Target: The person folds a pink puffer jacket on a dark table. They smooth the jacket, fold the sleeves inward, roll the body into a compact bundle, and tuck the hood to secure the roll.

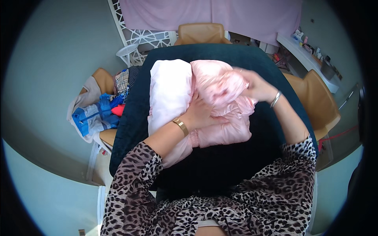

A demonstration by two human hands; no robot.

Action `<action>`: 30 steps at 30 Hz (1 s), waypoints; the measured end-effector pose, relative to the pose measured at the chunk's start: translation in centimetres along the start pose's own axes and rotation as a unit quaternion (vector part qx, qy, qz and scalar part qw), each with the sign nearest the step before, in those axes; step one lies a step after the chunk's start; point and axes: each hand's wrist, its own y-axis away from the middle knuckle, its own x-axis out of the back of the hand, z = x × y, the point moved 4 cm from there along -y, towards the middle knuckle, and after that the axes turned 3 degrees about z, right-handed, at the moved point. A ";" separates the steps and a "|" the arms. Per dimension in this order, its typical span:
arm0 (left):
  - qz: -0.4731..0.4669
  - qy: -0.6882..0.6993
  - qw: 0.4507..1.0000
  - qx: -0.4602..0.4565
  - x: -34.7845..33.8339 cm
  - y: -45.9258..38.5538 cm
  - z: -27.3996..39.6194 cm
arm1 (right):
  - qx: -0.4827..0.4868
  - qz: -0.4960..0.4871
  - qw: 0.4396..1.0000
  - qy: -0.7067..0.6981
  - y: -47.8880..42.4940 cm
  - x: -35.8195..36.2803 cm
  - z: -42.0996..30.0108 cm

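Observation:
A pale pink padded garment [227, 135], likely a jacket, lies partly folded on a table with a dark green velvet-like cover [265, 126]. Its left part is a long, smooth, brightly lit panel. Over its right half a puffy, crumpled section is turned inward. My left hand [203, 113] rests on the middle of the garment, fingers spread, the fingertips partly under the bunched section. At the upper right, my right hand [255, 84] grips the edge of that puffy section; it is motion-blurred and its fingertips are partly hidden.
To the left, a tan chair [103, 79] bears a heap of clothes, including a blue garment [99, 116]. Other tan chairs stand at the far side [200, 32] and right [317, 103]. A white shelf [310, 60] holds bottles and small items. Behind hangs a pink curtain [236, 17].

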 end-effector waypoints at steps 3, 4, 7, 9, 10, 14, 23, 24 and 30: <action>-0.040 0.077 0.993 -0.074 -2.5 0.9 -2.3 | 0.086 -0.065 0.975 0.197 1.7 -4.5 -1.2; -0.060 0.173 0.982 -0.044 -0.9 0.2 -1.0 | 0.114 -0.039 0.967 0.223 2.7 -5.2 -1.9; -0.109 0.446 0.882 0.110 -1.8 -0.5 -2.6 | 0.075 -0.017 0.967 0.244 4.9 -6.3 -1.0; -0.080 0.208 0.974 0.043 -0.6 -0.5 -3.2 | 0.055 0.015 0.970 0.237 5.9 -6.8 -0.5; -0.071 0.098 0.993 0.006 1.0 -0.7 -2.3 | 0.043 0.032 0.971 0.233 6.3 -6.9 -0.2; -0.221 -0.053 0.965 0.134 7.5 -4.5 -0.1 | 0.042 0.061 0.960 0.269 7.1 -7.6 -0.1; 0.043 -0.217 0.975 0.023 3.5 -6.5 -2.1 | 0.058 0.106 0.945 0.303 7.3 -9.0 0.2; 0.039 -0.230 0.972 0.040 0.5 -4.1 -4.4 | 0.058 0.109 0.954 0.274 7.2 -9.1 0.1; 0.016 -0.143 0.985 0.094 -2.0 -2.6 -6.2 | -0.078 0.302 0.946 0.087 9.4 -6.1 1.9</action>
